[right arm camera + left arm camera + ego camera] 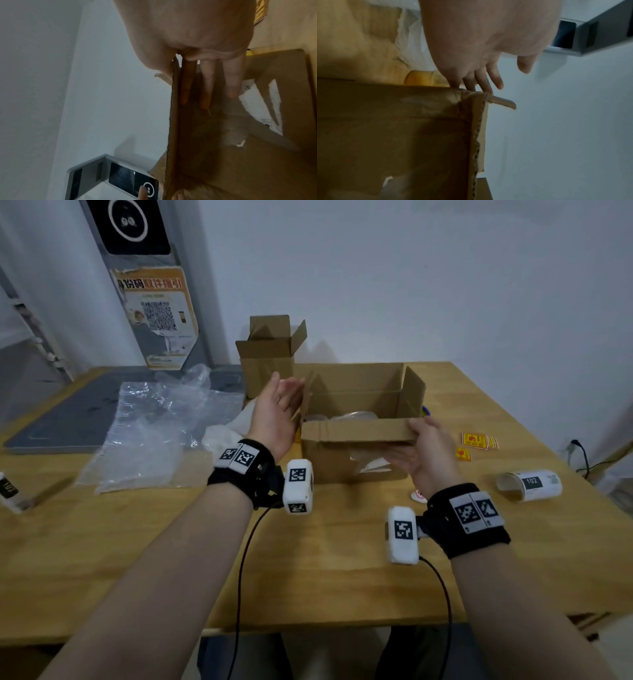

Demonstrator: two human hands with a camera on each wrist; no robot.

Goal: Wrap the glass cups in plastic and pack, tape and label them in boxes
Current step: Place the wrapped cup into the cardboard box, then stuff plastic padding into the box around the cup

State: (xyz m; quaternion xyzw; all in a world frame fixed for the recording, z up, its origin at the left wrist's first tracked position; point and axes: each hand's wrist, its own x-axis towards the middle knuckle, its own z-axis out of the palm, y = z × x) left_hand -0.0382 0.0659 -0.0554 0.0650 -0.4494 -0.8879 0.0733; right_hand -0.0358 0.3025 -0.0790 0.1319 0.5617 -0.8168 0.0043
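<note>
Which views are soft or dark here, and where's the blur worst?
Head view: evenly lit and mostly sharp, left hand slightly motion-blurred, edges bowed by the wide lens. Left wrist view: dim, box side murky and smeared. Right wrist view: dim too, fingers and the box flap soft.

Contents of the open box [359,436]: mostly screened by the near flap [356,430]; only a pale, rounded shape is seen, identity not resolved. Right hand [423,455]: fingers are hidden under that flap in the head view. Bottle [8,491] at the left is cut off by the picture's edge. Stickers [474,441]: print is too small to be read. Left wrist view: box surface blurred.
</note>
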